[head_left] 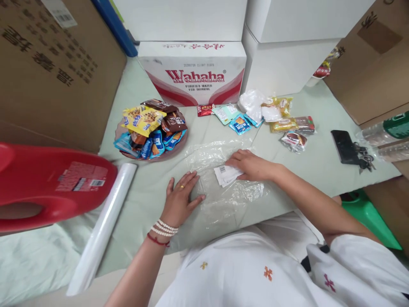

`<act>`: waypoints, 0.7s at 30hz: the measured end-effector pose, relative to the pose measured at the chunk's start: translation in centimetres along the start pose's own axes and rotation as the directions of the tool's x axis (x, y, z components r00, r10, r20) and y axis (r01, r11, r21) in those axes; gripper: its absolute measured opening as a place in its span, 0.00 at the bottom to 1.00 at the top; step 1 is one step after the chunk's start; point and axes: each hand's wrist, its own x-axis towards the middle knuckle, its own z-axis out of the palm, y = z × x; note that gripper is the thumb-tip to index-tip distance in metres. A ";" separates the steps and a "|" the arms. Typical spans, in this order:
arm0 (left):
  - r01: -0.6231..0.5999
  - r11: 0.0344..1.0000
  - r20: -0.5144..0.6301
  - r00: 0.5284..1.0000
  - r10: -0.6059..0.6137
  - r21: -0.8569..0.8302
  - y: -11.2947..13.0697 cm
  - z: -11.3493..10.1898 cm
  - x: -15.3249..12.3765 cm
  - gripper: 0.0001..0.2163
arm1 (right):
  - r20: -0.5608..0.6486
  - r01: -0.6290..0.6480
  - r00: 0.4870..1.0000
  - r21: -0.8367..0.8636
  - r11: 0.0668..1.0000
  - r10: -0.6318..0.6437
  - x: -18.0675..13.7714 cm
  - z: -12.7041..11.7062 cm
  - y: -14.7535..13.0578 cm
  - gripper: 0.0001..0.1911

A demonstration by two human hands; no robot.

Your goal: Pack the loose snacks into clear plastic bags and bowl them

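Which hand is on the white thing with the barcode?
The right hand, covering one end of the white bundle. The left hand, with a yellow ring, lies apart from it.

A desk draped in wrinkled pale green cloth [319, 179] crosses the scene, its near edge above a pale floor [111, 285]. 1 large brown printed cardboard box [64, 111] borders the left, another [361, 81] the right. Plain white boxes [281, 64] line the far side. Light is soft.
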 end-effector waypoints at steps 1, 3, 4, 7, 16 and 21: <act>-0.001 1.000 0.001 1.000 0.001 -0.001 0.0 0.0 0.0 0.26 | -0.014 -0.007 1.000 0.021 1.000 0.007 -0.3 -0.3 0.2 0.31; -0.006 1.000 -0.002 1.000 0.006 0.002 0.0 0.0 0.0 0.26 | -0.059 -0.011 0.998 0.056 0.998 0.014 -0.5 -0.8 0.4 0.31; -0.008 1.000 -0.004 1.000 0.009 0.006 0.0 0.1 0.0 0.27 | -0.081 -0.003 0.997 0.067 0.998 0.009 -0.4 -0.9 0.4 0.32; -0.020 1.000 -0.010 1.000 0.020 0.006 -0.2 0.2 0.0 0.27 | -0.089 0.019 0.996 0.052 0.998 -0.014 0.8 -0.4 -0.1 0.32; -0.169 0.986 -0.216 0.963 0.164 -0.006 0.8 -2.2 -3.4 0.25 | -0.202 -0.010 0.978 0.238 0.971 0.059 -6.3 0.9 -0.4 0.34; -0.416 0.904 0.021 0.907 0.420 -0.098 2.2 -0.7 -4.1 0.18 | -0.191 -0.088 0.970 0.301 0.950 0.150 -12.2 4.4 -0.9 0.22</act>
